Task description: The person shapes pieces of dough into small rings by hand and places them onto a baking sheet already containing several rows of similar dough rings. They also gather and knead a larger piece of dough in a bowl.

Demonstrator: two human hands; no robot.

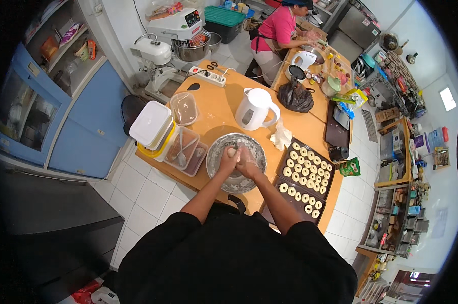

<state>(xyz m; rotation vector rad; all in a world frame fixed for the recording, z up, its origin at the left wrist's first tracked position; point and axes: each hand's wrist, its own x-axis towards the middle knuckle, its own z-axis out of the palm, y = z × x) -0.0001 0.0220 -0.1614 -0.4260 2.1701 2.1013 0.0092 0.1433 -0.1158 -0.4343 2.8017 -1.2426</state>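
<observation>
Both my hands are together over a metal mixing bowl (262, 152) whose inside wall is smeared with flour. A small pale lump of dough (232, 151) shows at the fingers of my left hand (229, 162), which is closed around it. Pressed in from the other side, my right hand (247, 164) has its fingers curled against the same lump. The palms hide part of the dough and much of the bowl's bottom. To the right of the bowl, dark baking trays (292, 196) hold several rows of pale dough rings (303, 151).
A white electric kettle (257, 109) stands behind the bowl, beside crumpled paper (281, 137). Left are stacked tubs (151, 124) and a clear container (182, 144) with a spoon. A power strip (207, 76) lies farther back. Someone in pink (278, 26) works at the far table.
</observation>
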